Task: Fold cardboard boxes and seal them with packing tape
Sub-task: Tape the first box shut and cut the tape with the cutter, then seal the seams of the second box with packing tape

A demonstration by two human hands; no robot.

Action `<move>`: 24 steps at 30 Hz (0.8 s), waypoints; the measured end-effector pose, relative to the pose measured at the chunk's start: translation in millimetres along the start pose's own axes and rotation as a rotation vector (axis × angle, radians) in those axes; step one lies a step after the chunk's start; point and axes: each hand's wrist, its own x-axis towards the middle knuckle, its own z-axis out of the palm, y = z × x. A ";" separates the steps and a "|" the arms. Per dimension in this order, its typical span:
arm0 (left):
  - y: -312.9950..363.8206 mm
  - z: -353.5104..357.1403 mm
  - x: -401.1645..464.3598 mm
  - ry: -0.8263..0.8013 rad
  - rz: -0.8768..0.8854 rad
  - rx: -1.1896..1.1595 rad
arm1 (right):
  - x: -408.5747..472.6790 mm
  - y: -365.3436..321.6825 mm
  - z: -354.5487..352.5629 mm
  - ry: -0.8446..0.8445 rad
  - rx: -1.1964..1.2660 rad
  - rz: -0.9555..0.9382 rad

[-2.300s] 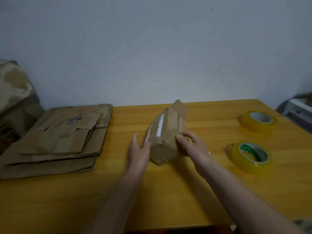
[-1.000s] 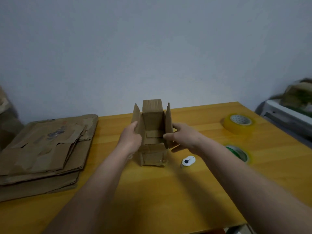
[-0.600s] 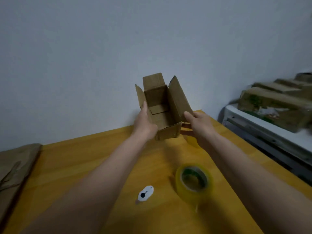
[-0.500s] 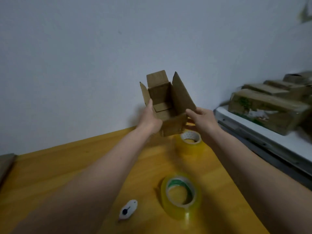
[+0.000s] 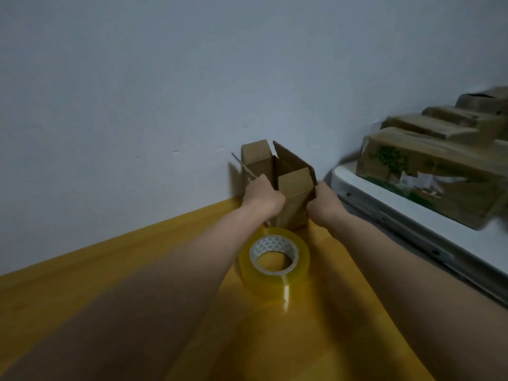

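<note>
Light but crushable, the small open-topped brown cardboard box [image 5: 292, 193] sits gripped between left hand [image 5: 262, 198] and right hand [image 5: 324, 202], best held by its side walls.

Box [image 5: 286, 188] at table [image 5: 82, 298] far edge (against wall); tape roll [image 5: 275, 261] before it; stacked boxes [image 5: 439, 160] right.

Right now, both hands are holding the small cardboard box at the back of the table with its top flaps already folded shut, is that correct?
Not quite: both hands, left hand and right hand, do hold the cardboard box, but the head view shows its top flaps standing open, not folded shut.
</note>
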 end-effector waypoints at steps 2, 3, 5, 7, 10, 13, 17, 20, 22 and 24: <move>-2.7 5.4 11.8 -0.019 0.018 -0.017 | 11.0 6.6 9.1 -0.026 -0.047 -0.006; -4.3 6.2 17.0 -0.028 0.028 -0.045 | 16.3 8.7 12.4 -0.030 -0.065 -0.014; -7.7 5.5 24.1 -0.030 0.064 -0.120 | 23.7 10.3 15.7 -0.048 -0.100 -0.027; -11.0 2.8 23.8 -0.022 0.116 -0.167 | 24.7 11.6 15.6 -0.048 -0.132 -0.019; -24.3 -6.1 3.3 0.001 0.172 -0.100 | 11.1 14.8 12.8 -0.010 -0.293 -0.024; -51.4 -21.4 -35.2 -0.097 0.130 0.506 | -17.1 9.5 10.2 -0.071 -0.625 -0.136; -92.3 -48.2 -94.1 -0.271 -0.012 0.881 | -68.5 -19.3 25.9 -0.285 -0.826 -0.355; -125.5 -83.2 -143.0 -0.224 -0.099 0.840 | -116.5 -51.0 53.2 -0.369 -0.801 -0.494; -152.7 -111.9 -182.1 -0.191 -0.163 0.829 | -150.0 -72.0 78.0 -0.412 -0.793 -0.569; -182.0 -142.5 -225.2 -0.159 -0.235 0.804 | -185.0 -91.1 106.1 -0.447 -0.781 -0.637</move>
